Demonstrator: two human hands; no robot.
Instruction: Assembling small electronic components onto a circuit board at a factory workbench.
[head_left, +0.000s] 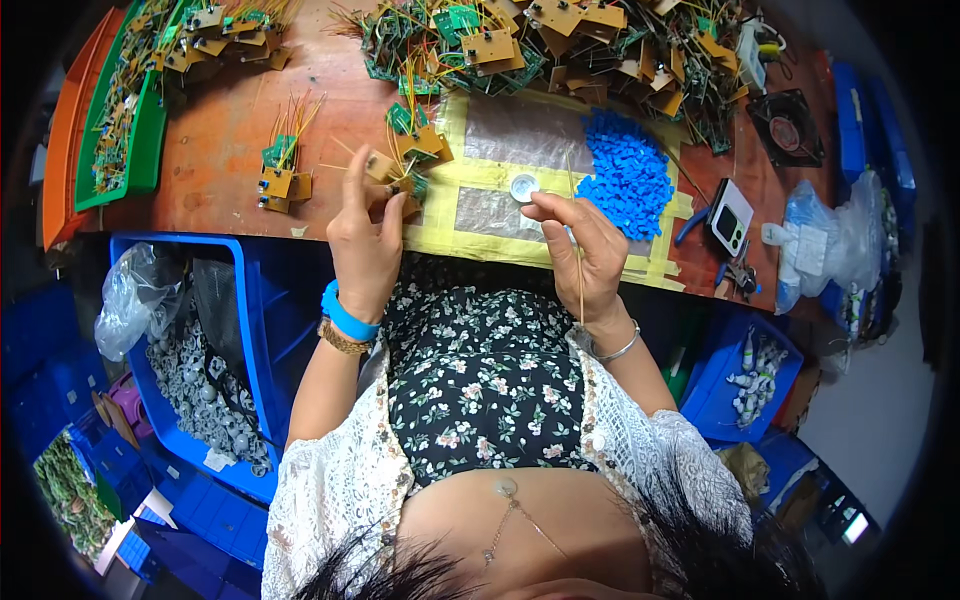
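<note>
My left hand [365, 250] is raised at the table's edge, its index finger and thumb apart, with nothing visibly gripped. Just beyond its fingertips lies a small cluster of tan and green circuit boards [425, 143] with thin wires; the boards closest to the fingers are partly hidden and blurred. Between the fingers of my right hand [592, 250] is a thin tan stick [581, 285], held roughly upright. A small round whitish cap [523, 187] sits on the taped work area by the right fingertips. Small blue plastic pieces [628, 178] are heaped just beyond that hand.
Wired boards [490, 48] pile up along the far side. Another group of boards [284, 185] lies at left, near a green tray [145, 150]. At right are a phone [732, 215], a black fan [787, 130] and plastic bags [825, 240]. Blue bins [255, 350] of parts stand below the table.
</note>
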